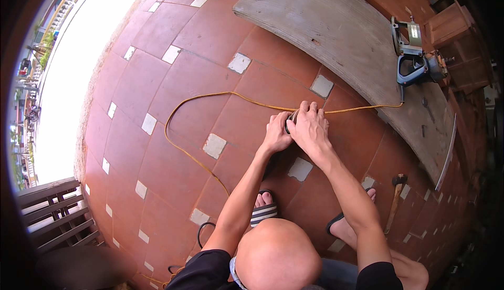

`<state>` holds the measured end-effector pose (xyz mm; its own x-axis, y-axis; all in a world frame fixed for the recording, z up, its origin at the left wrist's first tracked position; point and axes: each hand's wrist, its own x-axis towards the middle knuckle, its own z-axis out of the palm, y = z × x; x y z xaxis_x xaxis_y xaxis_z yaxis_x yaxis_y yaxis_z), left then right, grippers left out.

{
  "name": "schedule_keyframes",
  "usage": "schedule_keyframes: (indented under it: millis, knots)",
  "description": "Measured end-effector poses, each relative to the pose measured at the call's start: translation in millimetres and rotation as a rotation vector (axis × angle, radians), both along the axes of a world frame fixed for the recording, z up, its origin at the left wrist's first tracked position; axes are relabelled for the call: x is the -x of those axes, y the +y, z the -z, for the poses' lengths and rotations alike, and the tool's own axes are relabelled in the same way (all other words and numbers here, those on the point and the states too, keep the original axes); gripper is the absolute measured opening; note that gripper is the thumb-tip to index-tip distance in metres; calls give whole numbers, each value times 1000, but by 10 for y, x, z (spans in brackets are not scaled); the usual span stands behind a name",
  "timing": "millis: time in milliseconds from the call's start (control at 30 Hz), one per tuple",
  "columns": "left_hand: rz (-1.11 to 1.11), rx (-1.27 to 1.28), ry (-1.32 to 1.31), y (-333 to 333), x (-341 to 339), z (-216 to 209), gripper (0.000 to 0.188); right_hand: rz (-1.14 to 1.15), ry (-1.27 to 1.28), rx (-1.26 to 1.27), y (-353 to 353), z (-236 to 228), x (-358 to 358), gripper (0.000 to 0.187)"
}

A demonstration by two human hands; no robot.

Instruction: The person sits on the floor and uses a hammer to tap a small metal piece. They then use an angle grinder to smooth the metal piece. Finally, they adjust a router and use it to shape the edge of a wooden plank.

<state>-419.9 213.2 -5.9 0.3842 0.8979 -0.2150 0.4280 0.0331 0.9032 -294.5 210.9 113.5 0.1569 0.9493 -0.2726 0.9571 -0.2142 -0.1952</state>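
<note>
In front of my knees, my two hands close together around a small round dark piece (pixel 290 123) with a yellowish edge. My left hand (pixel 277 134) grips it from the left with bent fingers. From the right, my right hand (pixel 313 130) lies over it, fingers pointing away from me and thumb against it. Most of the piece is hidden by the fingers, so its kind cannot be made out. A yellow cord (pixel 252 101) passes just beyond my hands; whether it touches them is unclear.
At right a weathered wooden board (pixel 325 33) carries a corded power tool (pixel 412 69) with a blue handle. A hammer (pixel 395 203) lies right of my foot. Wooden pieces (pixel 457 43) stand beyond the board. The tiled floor (pixel 210 48) spreads left toward a slatted wooden piece (pixel 58 214).
</note>
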Motion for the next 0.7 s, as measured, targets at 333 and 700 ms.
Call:
schedule_keyframes:
  millis: [333, 700]
  knots:
    - [-201, 80, -207, 145, 553, -16, 53, -404, 556, -437, 50, 60, 268, 24]
    - [-473, -403, -91, -81, 357, -296, 110, -281, 65, -355, 219, 202, 458, 17]
